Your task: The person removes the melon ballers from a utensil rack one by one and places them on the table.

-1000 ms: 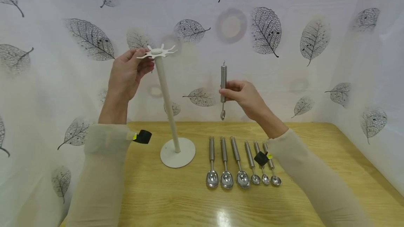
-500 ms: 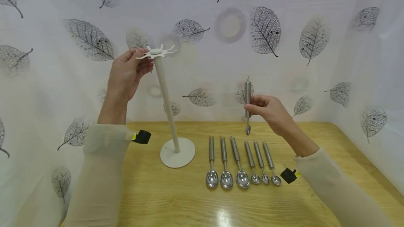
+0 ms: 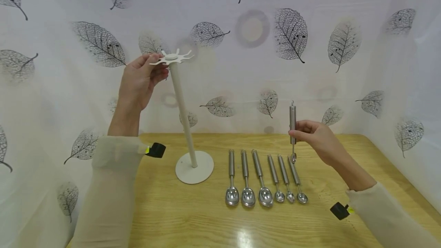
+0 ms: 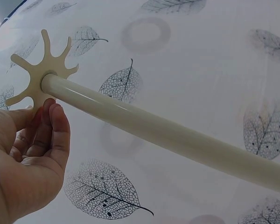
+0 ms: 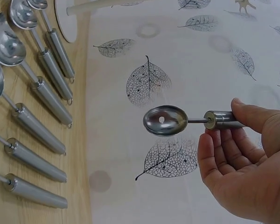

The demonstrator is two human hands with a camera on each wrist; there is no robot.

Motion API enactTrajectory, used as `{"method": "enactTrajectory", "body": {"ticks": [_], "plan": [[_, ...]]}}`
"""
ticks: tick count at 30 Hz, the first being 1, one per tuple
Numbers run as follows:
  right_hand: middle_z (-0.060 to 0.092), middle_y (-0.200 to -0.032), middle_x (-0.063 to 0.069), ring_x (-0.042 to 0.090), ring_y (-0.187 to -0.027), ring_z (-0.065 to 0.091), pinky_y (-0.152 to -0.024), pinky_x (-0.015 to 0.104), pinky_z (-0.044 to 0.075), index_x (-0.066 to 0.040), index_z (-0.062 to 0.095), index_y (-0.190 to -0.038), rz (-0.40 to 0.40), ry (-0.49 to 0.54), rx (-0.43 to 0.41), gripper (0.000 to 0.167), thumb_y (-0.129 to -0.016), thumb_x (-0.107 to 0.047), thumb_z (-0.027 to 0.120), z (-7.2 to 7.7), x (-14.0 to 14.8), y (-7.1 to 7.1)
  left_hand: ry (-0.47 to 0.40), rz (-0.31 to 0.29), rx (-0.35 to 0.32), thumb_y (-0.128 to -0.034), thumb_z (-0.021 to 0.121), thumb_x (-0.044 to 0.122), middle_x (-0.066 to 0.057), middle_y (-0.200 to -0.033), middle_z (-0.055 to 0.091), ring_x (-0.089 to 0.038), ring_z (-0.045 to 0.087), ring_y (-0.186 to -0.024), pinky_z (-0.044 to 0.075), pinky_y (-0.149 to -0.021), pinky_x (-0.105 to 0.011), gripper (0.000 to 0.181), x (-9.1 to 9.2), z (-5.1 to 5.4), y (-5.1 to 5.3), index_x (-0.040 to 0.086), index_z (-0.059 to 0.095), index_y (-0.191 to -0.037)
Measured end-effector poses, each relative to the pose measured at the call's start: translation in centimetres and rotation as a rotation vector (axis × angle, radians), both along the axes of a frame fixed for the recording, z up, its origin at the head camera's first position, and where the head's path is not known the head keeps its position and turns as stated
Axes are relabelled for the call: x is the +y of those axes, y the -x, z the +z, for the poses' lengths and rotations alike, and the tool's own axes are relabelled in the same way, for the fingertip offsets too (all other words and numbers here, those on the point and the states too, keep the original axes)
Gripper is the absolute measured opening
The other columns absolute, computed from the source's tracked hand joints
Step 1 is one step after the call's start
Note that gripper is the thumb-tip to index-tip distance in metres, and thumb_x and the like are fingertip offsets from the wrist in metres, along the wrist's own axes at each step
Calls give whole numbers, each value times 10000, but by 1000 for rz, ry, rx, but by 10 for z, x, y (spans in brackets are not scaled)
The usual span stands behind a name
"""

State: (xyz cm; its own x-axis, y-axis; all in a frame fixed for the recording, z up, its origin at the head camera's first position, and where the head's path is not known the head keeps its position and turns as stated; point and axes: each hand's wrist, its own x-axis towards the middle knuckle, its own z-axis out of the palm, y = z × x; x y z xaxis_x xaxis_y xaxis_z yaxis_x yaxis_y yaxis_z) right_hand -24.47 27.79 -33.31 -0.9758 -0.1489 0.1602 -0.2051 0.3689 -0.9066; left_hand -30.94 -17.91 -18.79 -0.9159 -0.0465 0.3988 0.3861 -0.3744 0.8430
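Note:
My left hand (image 3: 136,83) pinches one arm of the star-shaped hook top (image 3: 171,59) of a white stand. Its pole (image 3: 182,114) leans slightly in the head view and joins a round base (image 3: 194,167) on the table. In the left wrist view the thumb and fingers meet on a lower hook arm (image 4: 39,100). Over the table's back right, my right hand (image 3: 318,141) grips a melon baller (image 3: 292,119) by its steel handle. It hangs upright, scoop down. The right wrist view shows a small hole in its oval scoop (image 5: 165,121).
Three larger steel scoops (image 3: 248,196) and three smaller melon ballers (image 3: 280,196) lie in a row on the wooden table (image 3: 193,217), handles pointing away. A leaf-patterned curtain (image 3: 213,79) hangs behind and at both sides.
My right hand has moved right and down with the melon baller, from beside the stand to over the right end of the row. My left hand and the stand have stayed in place.

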Motion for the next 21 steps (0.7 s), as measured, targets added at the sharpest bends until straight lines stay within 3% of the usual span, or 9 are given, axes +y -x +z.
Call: {"method": "enactTrajectory", "body": {"ticks": [10, 21], "plan": [[716, -1012, -74, 99, -974, 668, -863, 205, 537, 98, 636, -1259, -47, -67, -27, 358, -1081, -212, 665, -20, 32, -20, 3, -3, -4, -1072, 644, 115, -97, -919, 731, -177, 709, -816, 614, -746, -215, 133, 1, 0, -1, 4, 717, -1059], [711, -1030, -40, 142, -947, 687, -854, 262, 583, 66, 648, -1220, -56, -22, -94, 283, -1088, -184, 653, -48, 63, -38, 5, 7, -7, -1069, 649, 123, -96, -921, 726, -169, 699, -802, 614, -745, -218, 136, 0, -1, -2, 5, 718, -1063]]}}
